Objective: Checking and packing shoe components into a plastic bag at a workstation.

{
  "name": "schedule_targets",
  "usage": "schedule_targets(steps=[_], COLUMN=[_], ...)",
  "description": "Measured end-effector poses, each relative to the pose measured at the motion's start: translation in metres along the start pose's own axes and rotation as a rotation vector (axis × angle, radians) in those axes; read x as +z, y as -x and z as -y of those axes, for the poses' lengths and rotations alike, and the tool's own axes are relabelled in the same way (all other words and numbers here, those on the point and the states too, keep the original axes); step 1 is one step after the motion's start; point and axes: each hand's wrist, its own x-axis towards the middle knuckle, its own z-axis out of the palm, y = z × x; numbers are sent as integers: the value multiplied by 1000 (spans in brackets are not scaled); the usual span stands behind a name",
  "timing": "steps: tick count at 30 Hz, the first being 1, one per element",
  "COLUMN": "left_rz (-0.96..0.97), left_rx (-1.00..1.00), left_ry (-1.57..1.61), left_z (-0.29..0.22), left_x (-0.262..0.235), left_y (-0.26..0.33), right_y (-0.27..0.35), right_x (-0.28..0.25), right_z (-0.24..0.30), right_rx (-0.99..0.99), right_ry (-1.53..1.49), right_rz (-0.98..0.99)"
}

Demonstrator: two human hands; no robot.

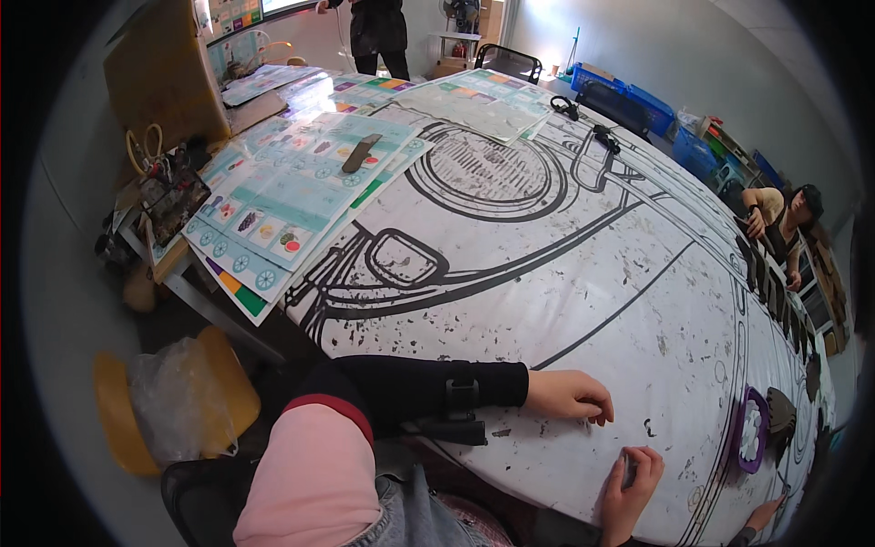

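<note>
My left hand lies palm down on a big white sheet with thick black line drawings, its fingers bent together and nothing seen in them. Nearer to me, my right hand curls its thumb and fingers toward each other. A small dark patch shows between them, too small to make out. Dark crumbs and smears dot the sheet around both hands. To the right stands a purple basket with white pieces inside, beside a grey-brown ridged shape.
Printed picture boards overlap at the far left, with a grey-brown piece on top. A yellow chair holds a plastic bag. One person sits at the right, another stands at the back. Another person's hand reaches in lower right.
</note>
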Motion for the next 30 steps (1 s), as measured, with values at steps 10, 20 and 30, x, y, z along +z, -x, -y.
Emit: schedule_targets(steps=[10, 20, 30], left_rz=[17, 56, 29], left_rx=[7, -76, -113], left_ry=[-106, -23, 21], left_z=[-8, -6, -9], left_x=[1, 0, 0], left_y=[-4, -8, -6], right_y=[-3, -3, -5], right_x=[-6, -9, -9], right_z=[-1, 1, 1], right_rx=[15, 25, 20], right_ry=[-8, -35, -42], right_rz=[-14, -28, -37])
